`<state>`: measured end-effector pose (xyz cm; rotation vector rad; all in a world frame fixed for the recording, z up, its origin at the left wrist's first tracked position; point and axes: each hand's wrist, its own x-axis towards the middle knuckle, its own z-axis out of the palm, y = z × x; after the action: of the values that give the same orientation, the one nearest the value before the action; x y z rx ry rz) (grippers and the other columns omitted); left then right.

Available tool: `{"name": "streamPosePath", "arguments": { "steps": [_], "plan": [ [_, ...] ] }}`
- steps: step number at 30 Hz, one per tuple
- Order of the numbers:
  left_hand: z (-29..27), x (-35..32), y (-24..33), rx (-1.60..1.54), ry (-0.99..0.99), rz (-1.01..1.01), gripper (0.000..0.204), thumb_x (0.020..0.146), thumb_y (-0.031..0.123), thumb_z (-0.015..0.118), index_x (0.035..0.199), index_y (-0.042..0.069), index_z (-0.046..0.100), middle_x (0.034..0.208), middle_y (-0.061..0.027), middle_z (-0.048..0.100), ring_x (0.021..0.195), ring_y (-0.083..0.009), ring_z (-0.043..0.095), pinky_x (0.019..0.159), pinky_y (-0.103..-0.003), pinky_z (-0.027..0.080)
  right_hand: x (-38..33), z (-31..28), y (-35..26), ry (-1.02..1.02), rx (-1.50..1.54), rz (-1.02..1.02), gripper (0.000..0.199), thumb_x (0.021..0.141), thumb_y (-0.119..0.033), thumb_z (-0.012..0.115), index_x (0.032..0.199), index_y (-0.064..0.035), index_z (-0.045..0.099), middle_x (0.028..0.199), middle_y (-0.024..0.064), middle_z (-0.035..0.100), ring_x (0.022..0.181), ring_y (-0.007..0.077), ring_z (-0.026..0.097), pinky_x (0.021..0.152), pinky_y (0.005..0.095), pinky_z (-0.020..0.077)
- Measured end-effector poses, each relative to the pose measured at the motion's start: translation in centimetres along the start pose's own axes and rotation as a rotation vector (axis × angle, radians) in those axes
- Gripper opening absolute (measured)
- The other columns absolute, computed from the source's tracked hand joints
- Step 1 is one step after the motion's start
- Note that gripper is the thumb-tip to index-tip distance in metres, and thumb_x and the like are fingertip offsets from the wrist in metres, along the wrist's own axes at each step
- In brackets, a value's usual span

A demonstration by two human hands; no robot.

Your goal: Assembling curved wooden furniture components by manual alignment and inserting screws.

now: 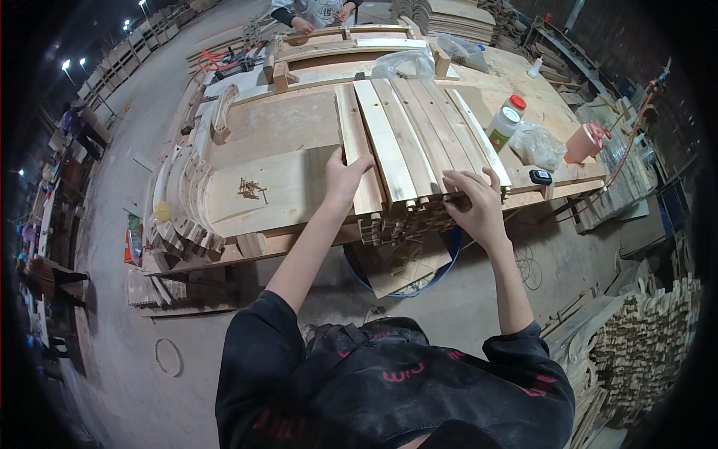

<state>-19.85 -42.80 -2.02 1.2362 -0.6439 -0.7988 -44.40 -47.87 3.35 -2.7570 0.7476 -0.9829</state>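
A row of pale wooden slats (415, 135) lies side by side on the workbench, with peg-like ends toward me. My left hand (345, 178) is closed round the leftmost slat (353, 135), its thumb across the top face. At the near ends of the right-hand slats rests my right hand (479, 206), fingers curved and apart, touching the wood without wrapping round a piece. More stacked slat ends (404, 228) show below the row. Left of the slats, a small pile of brown dowels or screws (252, 190) lies on a board; their kind is too small to tell.
Curved wooden parts (191, 187) line the bench's left side. To the right stand a white bottle (502, 127), a plastic bag (538, 150), a pink container (583, 142) and a black device (540, 177). A blue-rimmed bin (456, 258) sits below. Across the bench, a person (318, 11) handles a wooden frame (344, 45).
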Motion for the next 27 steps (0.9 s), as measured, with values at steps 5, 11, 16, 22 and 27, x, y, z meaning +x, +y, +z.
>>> {"name": "streamPosePath", "arguments": {
  "steps": [5, 11, 16, 22, 27],
  "plan": [
    [-1.1, -0.1, 0.1, -0.067, -0.019, -0.019, 0.044, 0.075, 0.004, 0.065, 0.115, -0.005, 0.048, 0.101, -0.011, 0.06, 0.088, -0.0158, 0.06, 0.081, -0.027, 0.049, -3.0, -0.7, -0.1, 0.05, 0.03, -0.072, 0.048, 0.059, -0.002, 0.072, 0.105, -0.0088, 0.06, 0.096, 0.0046, 0.064, 0.098, 0.02, 0.057, 0.092, 0.0363, 0.0387],
    [-2.5, -0.4, -0.3, -0.111, -0.026, -0.097, 0.054, 0.076, 0.002, 0.063, 0.123, -0.005, 0.038, 0.105, -0.011, 0.056, 0.091, -0.0185, 0.059, 0.082, -0.03, 0.051, -6.0, -4.3, -4.1, 0.005, 0.541, 0.413, 0.049, 0.065, -0.007, 0.073, 0.11, -0.0063, 0.055, 0.09, 0.0041, 0.056, 0.089, 0.0157, 0.052, 0.079, 0.0313, 0.0447],
    [-3.4, -1.1, 0.9, -0.312, -0.156, -0.225, 0.062, 0.072, 0.001, 0.064, 0.128, 0.002, 0.035, 0.109, -0.0133, 0.053, 0.096, -0.0241, 0.058, 0.078, -0.04, 0.053, -5.4, -0.7, 0.6, -0.249, 0.9, 1.099, 0.043, 0.091, -0.041, 0.051, 0.111, -0.0026, 0.052, 0.081, 0.0045, 0.061, 0.067, 0.0134, 0.058, 0.056, 0.0251, 0.0478],
    [-6.2, -2.8, 0.7, -0.383, -0.13, -0.294, 0.07, 0.074, -0.006, 0.052, 0.134, 0.014, 0.02, 0.117, -0.0163, 0.049, 0.099, -0.0286, 0.056, 0.08, -0.046, 0.053, -4.4, -0.3, -1.6, -0.214, 1.291, 1.012, 0.041, 0.089, -0.034, 0.054, 0.111, 0.0005, 0.052, 0.086, 0.01, 0.064, 0.066, 0.0158, 0.061, 0.058, 0.0252, 0.0507],
    [-10.0, -7.0, -0.4, -0.352, -0.116, -0.389, 0.074, 0.073, -0.007, 0.051, 0.133, 0.017, 0.015, 0.108, -0.0218, 0.054, 0.078, -0.0264, 0.06, 0.069, -0.04, 0.054, -7.8, -2.0, -3.9, -0.176, 1.436, 0.91, 0.035, 0.09, -0.027, 0.053, 0.109, 0.0025, 0.05, 0.086, 0.0093, 0.06, 0.066, 0.0144, 0.056, 0.059, 0.0268, 0.0495]
  ]
}}
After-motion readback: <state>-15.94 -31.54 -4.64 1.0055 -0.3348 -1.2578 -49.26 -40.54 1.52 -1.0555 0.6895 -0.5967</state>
